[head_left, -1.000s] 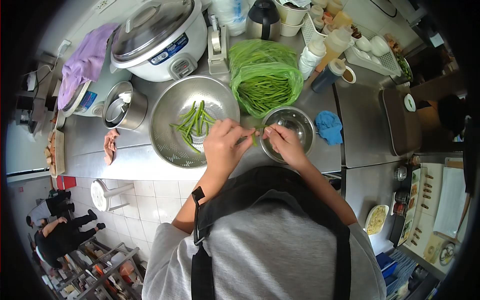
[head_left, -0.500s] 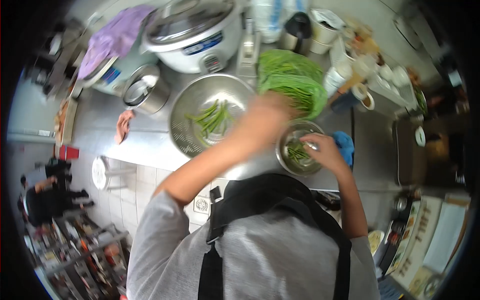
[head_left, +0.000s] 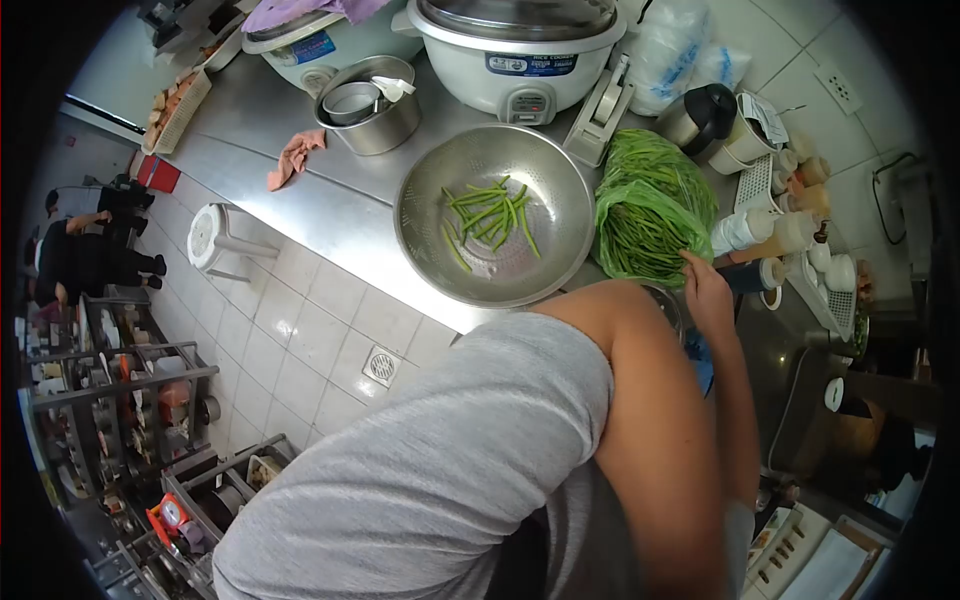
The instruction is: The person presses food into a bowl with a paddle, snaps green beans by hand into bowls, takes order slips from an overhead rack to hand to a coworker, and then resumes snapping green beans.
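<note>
1. Slim green beans (head_left: 642, 243) fill a thin, translucent green plastic bag (head_left: 665, 165), right of the frame's centre; more lie in a round, perforated steel colander (head_left: 563, 190).
2. The right hand (head_left: 708, 290) is at the bag's mouth; I can't tell its grip. The left hand is out of sight.
3. Beans look light, firm, snappable: pinch mid-length.
</note>
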Demonstrator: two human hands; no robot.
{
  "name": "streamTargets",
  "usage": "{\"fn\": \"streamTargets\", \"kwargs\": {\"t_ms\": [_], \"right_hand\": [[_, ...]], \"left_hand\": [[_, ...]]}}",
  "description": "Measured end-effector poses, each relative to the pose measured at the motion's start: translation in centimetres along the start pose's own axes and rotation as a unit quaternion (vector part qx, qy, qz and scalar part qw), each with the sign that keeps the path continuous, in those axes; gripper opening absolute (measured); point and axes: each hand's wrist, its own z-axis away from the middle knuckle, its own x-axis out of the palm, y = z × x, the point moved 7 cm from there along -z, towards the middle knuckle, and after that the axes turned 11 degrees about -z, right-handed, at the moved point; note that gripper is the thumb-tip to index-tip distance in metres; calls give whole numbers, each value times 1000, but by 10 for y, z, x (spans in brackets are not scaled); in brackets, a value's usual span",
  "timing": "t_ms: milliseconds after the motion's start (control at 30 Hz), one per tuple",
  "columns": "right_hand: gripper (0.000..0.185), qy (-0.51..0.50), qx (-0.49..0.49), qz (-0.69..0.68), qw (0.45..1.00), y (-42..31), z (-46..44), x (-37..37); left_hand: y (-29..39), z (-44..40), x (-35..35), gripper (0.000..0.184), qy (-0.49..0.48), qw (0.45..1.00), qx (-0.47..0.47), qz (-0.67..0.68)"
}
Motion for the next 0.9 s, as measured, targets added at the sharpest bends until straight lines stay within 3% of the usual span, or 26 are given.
{"fn": "streamTargets", "kwargs": {"t_ms": [100, 200, 267, 400, 500, 567, 633, 700, 833, 900], "right_hand": [[23, -46, 35, 35, 998, 16, -11, 0], [26, -30, 7, 15, 999, 21, -9, -2], [33, 44, 10, 0, 999, 15, 3, -4], [32, 101, 150, -65, 981, 32, 22, 21], [28, 111, 168, -95, 975, 29, 22, 30], [24, 118, 169, -94, 974, 29, 25, 19], [22, 110, 160, -100, 976, 22, 21, 23], [19, 112, 157, -90, 977, 27, 20, 27], [19, 171, 144, -116, 968, 31, 21, 25], [19, 192, 178, -148, 954, 20, 41, 12]], "left_hand": [[3, 3, -7, 14, 20, 1000, -13, 3], [5, 26, -32, 13, 63, 996, -60, 1], [-2, 50, -55, 13, 89, 987, -135, -7], [-32, 120, -91, 11, 82, 918, -372, -109], [-48, 148, -80, 9, -41, 873, -442, -202], [-79, 174, -53, 10, -198, 818, -463, -279], [-109, 198, -37, 11, -418, 729, -380, -387], [-139, 213, -40, 13, -505, 680, -379, -374], [-146, 205, -54, 15, -317, 809, -413, -272], [-119, 222, -66, 17, -161, 867, -456, -118]]}}
